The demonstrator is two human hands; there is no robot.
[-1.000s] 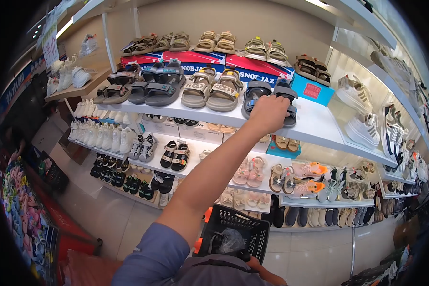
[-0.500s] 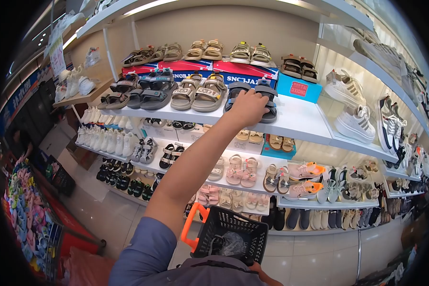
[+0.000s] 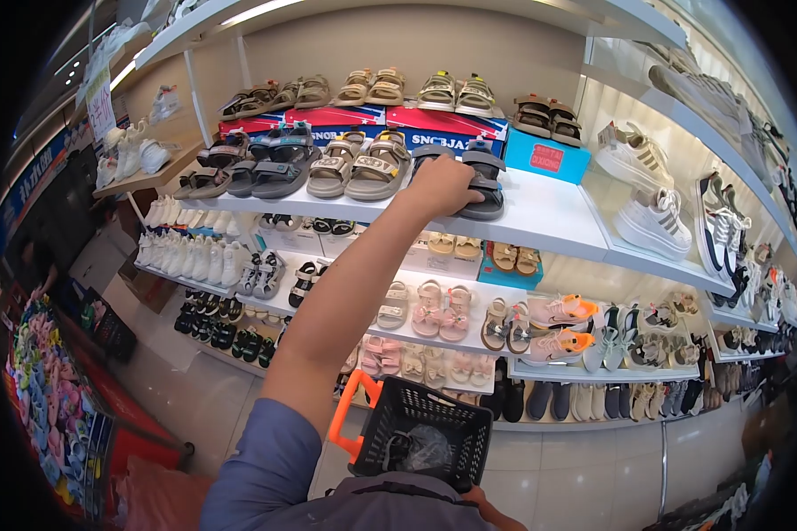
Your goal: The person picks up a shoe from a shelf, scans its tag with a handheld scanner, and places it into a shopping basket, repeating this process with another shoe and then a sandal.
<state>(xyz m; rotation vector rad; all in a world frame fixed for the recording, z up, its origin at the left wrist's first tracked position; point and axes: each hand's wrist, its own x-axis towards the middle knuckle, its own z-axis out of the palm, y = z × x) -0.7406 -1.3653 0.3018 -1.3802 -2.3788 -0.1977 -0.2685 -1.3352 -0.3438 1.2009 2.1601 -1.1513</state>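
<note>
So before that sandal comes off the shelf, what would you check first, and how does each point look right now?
1. Left hand on the dark grey sandal pair: ok, fingers lie over it.
2. Firm grip closed around one sandal: cannot tell, the hand hides the contact.
3. Neighbouring beige sandals out of the way: ok, apart from the hand.
4. White shelf has free space beside the pair: ok.
5. Black basket ready below: ok, open top, a clear bag inside.
6. Right hand steadying the basket: cannot tell, barely in view.
</note>
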